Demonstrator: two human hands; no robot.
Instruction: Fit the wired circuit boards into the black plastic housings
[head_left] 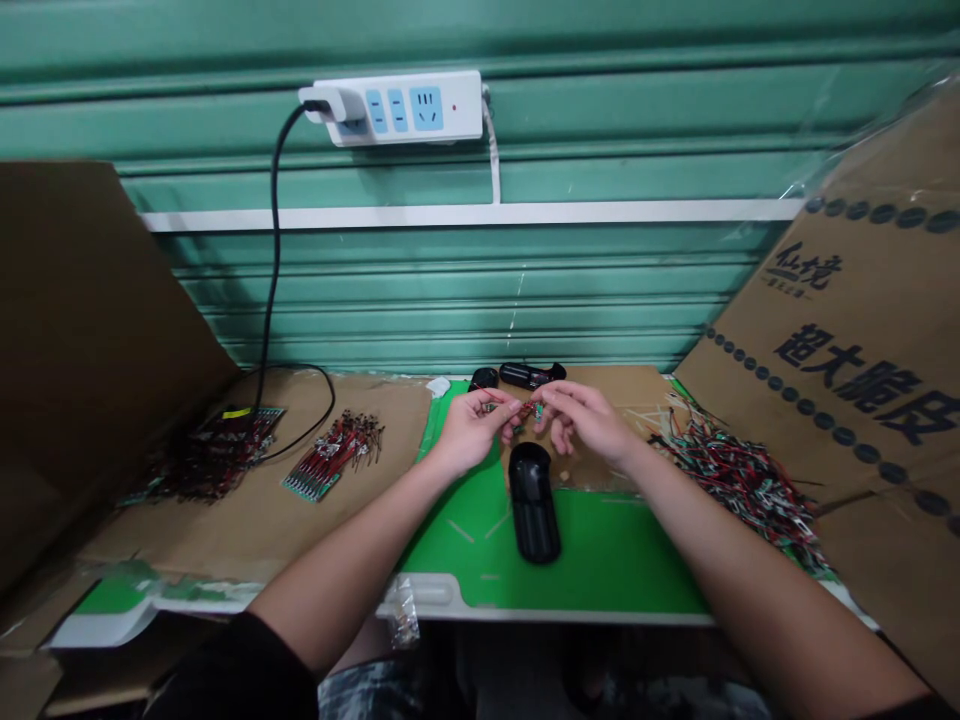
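My left hand (477, 425) and my right hand (585, 415) meet over the middle of the table, fingertips pinched. Between them is a small green circuit board with red wires (534, 409); both hands seem to have hold of it, though the fingers cover part of it. Just below lies a black plastic housing (534, 505), long with a rounded head, on the green tabletop. Behind the hands rest another black housing (531, 375) and a small round black part (484, 379).
Wired boards (334, 455) lie on cardboard at left, beside a darker pile of them (217, 455). A heap of red and black wires (750, 480) sits at right. Cardboard walls (862, 330) flank the table. A black cable (275, 240) hangs from a power strip (409, 108).
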